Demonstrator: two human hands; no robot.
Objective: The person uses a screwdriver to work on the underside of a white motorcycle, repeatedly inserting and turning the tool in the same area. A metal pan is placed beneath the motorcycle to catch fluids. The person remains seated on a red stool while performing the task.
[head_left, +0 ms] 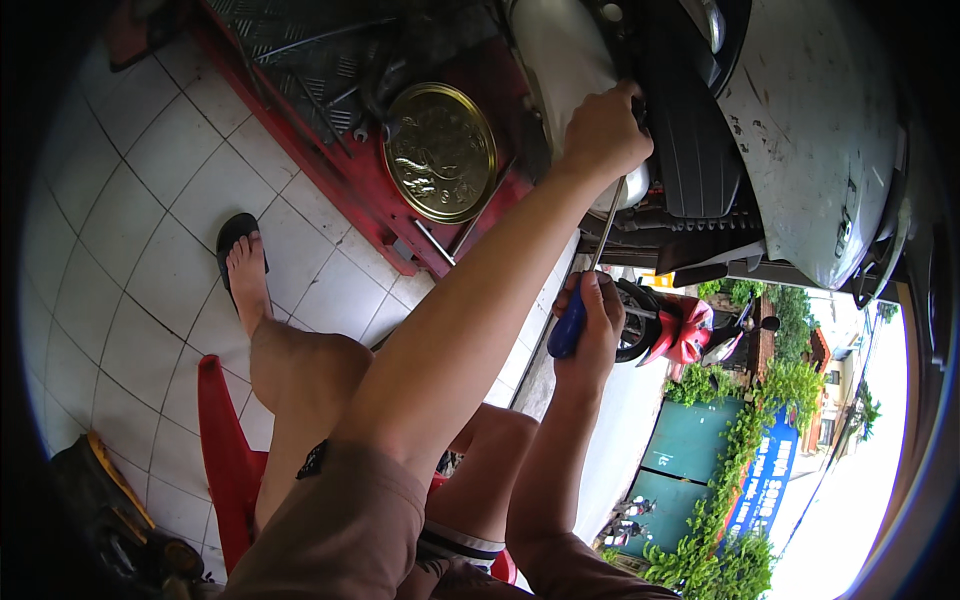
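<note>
My right hand (592,318) is wrapped around the blue handle (566,330) of a screwdriver. Its long metal shaft (607,225) runs up to just below my left hand (605,135). That hand is closed against the scooter beside a silver rounded part (565,50) and a black ribbed panel (695,140). Its fingertips are turned away, so what they grip cannot be made out. The screwdriver's tip is hidden near the left hand. A scuffed light-grey body panel (800,130) of the scooter fills the upper right.
A red work platform (330,195) carries a round gold tray (440,152), a wrench (361,131) and several metal tools. Below my leg is a red plastic stool (225,450) on white floor tiles (180,270). A red motorbike (690,330) stands outside near a green gate (690,445).
</note>
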